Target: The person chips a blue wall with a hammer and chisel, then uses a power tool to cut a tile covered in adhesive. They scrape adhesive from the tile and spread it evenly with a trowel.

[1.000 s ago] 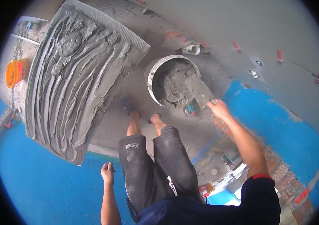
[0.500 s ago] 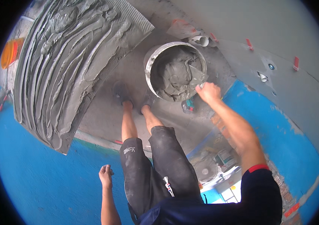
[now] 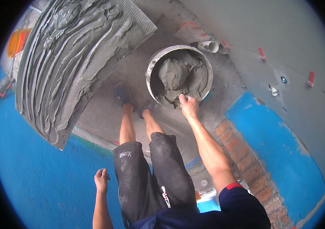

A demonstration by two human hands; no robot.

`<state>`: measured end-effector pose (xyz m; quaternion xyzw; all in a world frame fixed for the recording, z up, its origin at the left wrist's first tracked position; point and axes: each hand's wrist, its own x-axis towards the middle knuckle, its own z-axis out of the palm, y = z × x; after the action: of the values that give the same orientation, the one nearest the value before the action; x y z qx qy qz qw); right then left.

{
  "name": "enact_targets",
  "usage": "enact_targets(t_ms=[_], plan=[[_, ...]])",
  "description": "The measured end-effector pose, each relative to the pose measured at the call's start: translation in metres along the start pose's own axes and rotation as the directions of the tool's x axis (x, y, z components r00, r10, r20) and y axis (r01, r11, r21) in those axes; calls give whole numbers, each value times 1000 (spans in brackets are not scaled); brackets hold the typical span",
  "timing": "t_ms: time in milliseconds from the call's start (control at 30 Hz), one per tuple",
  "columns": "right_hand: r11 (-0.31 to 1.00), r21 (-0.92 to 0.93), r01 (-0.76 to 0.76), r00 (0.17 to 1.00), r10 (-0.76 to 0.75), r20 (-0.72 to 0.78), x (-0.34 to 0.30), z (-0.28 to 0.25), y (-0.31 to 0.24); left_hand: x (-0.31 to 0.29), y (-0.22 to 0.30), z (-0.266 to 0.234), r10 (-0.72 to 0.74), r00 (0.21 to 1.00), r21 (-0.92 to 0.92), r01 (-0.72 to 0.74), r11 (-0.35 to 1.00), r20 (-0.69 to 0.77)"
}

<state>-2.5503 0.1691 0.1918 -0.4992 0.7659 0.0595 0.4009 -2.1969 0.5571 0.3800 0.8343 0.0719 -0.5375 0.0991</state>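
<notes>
My right hand (image 3: 189,105) is closed at the near rim of a round bucket (image 3: 151,65) of wet grey mortar (image 3: 198,81). It grips a trowel, whose blade is hidden under a thick lump of mortar (image 3: 173,74) inside the bucket. My left hand (image 3: 101,180) hangs beside my left thigh, fingers curled in, with nothing visible in them. Ahead to the left is a large tile (image 3: 66,142), its face coated with ridged grey mortar; it stands apart from both hands.
Right of the bucket rises a grey tiled wall (image 3: 284,34) with red clips (image 3: 311,79) along its joint. A white pipe end (image 3: 211,46) lies behind the bucket. An orange bucket (image 3: 15,44) is at far left; exposed bricks (image 3: 248,164) border blue surfaces at right.
My right hand has moved left along the bucket's near rim. The trowel blade, visible before, is now covered by a raised lump of mortar. My left hand stays low and curled.
</notes>
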Motion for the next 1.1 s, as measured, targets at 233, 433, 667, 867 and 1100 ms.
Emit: enact_targets(t_ms=[233, 433, 667, 867, 1100], plan=[[961, 138, 241, 970, -232, -76, 1, -7, 3, -5, 13, 9, 24, 1000, -28, -24, 999, -8], [953, 179, 246, 968, -233, -95, -19, -49, 33, -9, 7, -3, 6, 999, -118, -12, 993, -50], [909, 131, 397, 911, -407, 63, -79, -129, -76, 1, -10, -21, -29, 993, -125, 15, 992, -111], [467, -458, 756, 456, -878, -142, -91, -90, -231, 28, -40, -53, -58, 994, -213, 37, 976, -93], [439, -642, 628, 604, -795, 47, -71, -19, -346, 66, -51, -117, -26, 998, -303, 9, 953, -51]])
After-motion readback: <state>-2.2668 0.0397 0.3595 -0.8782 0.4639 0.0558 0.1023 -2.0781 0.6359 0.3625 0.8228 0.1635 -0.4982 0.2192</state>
